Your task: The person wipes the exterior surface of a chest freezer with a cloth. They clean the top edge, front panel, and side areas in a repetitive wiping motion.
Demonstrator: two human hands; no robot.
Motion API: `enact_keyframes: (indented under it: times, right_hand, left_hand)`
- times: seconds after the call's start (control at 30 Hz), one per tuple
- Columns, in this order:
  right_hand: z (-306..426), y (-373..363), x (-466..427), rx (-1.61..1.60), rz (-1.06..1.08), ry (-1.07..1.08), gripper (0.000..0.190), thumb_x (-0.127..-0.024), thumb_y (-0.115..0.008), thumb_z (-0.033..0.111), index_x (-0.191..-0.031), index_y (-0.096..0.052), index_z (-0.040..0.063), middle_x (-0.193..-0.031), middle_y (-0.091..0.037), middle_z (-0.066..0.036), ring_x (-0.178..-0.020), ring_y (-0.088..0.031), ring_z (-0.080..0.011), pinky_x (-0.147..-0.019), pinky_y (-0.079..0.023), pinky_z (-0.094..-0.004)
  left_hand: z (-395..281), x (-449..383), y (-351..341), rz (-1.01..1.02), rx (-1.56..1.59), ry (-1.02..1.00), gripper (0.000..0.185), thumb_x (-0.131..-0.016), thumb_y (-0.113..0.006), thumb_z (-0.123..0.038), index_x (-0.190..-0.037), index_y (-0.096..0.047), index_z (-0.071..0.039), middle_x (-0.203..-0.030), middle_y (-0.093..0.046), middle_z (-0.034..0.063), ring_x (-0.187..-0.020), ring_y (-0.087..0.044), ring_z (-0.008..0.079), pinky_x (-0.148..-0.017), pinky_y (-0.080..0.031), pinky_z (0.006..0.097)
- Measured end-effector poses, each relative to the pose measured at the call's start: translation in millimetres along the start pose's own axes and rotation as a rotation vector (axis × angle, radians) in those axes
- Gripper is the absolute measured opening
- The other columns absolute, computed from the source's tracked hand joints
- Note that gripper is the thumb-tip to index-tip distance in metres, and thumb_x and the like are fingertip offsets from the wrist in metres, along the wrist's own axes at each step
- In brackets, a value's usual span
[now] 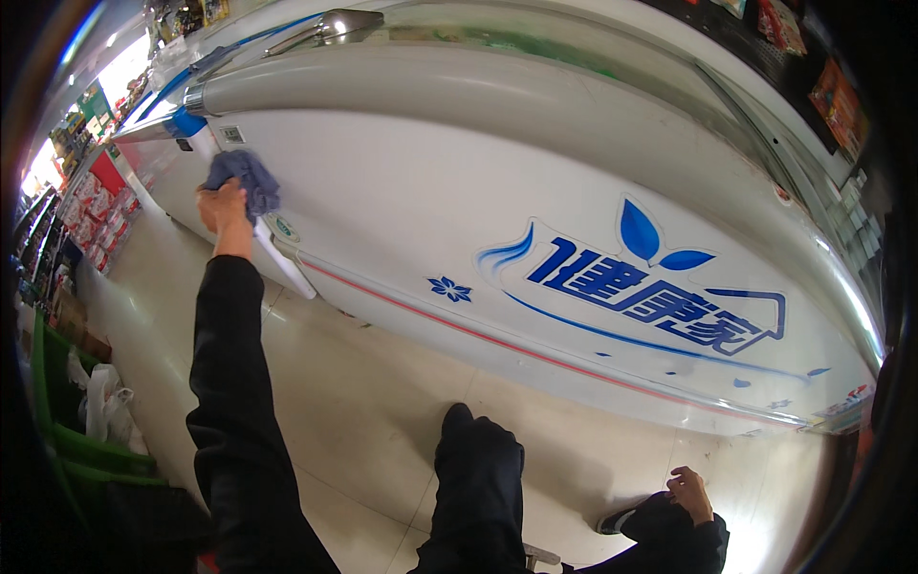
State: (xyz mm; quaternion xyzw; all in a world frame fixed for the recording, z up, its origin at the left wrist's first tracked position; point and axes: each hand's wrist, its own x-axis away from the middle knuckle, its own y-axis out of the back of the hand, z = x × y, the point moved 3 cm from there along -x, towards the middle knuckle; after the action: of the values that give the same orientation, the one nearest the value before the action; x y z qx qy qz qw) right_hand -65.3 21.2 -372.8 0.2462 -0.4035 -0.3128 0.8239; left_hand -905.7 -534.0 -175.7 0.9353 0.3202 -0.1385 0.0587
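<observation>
My left hand [224, 206] grips a crumpled blue-grey cloth [244, 178] against the left end of a white chest freezer [373, 194]. The cloth lies over the upper part of a white vertical strip [283, 265] at the freezer's edge, below a blue corner piece [186, 123]. Beside the cloth are a small printed code sticker [232, 135] and a round green label [286, 228]. Loosely curled and holding nothing, my right hand [690, 493] hovers by my right leg. Large blue lettering and leaf decals [638, 229] mark the freezer's front.
On top of the freezer, a metal scoop [344, 25] rests near the glass lid [516, 50]. A green crate [93, 459] holding white plastic bags [107, 405] stands on the left. Behind it are stacked red-and-white packages [100, 215]. My feet are on a tiled floor [358, 430].
</observation>
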Motion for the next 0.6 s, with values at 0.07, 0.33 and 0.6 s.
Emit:
enact_keyframes:
  times: [0.07, 0.33, 0.6]
  right_hand:
    - [4, 0, 2, 0.029, -0.009, 0.026, 0.035, -0.090, -0.063, 0.006, -0.121, -0.061, -0.009, -0.087, -0.072, -0.017, -0.069, -0.073, -0.0226, -0.055, -0.059, -0.0335]
    - [29, -18, 4, 0.065, -0.095, 0.230, 0.035, -0.091, -0.065, 0.015, -0.122, -0.065, -0.003, -0.095, -0.074, -0.018, -0.083, -0.074, -0.0247, -0.075, -0.058, -0.0361]
    - [192, -94, 78, -0.270, 0.260, 0.727, 0.039, -0.100, -0.067, 0.025, -0.133, -0.060, 0.005, -0.118, -0.072, -0.016, -0.105, -0.072, -0.0310, -0.090, -0.057, -0.0390]
  left_hand:
    - [25, -21, 5, -0.038, 0.216, -0.017, 0.031, -0.083, -0.077, -0.006, -0.110, -0.064, 0.002, -0.094, -0.073, 0.0146, -0.076, -0.073, 0.0206, -0.064, -0.060, 0.0318]
    - [37, 43, 67, 0.243, 0.150, -0.290, 0.039, -0.092, -0.076, -0.019, -0.122, -0.062, 0.001, -0.107, -0.067, 0.0089, -0.087, -0.066, 0.0196, -0.073, -0.059, 0.0322]
    - [-53, 322, 93, 0.619, -0.203, -0.696, 0.032, -0.082, -0.078, -0.012, -0.106, -0.061, 0.002, -0.093, -0.062, 0.0139, -0.084, -0.059, 0.0270, -0.076, -0.049, 0.0391]
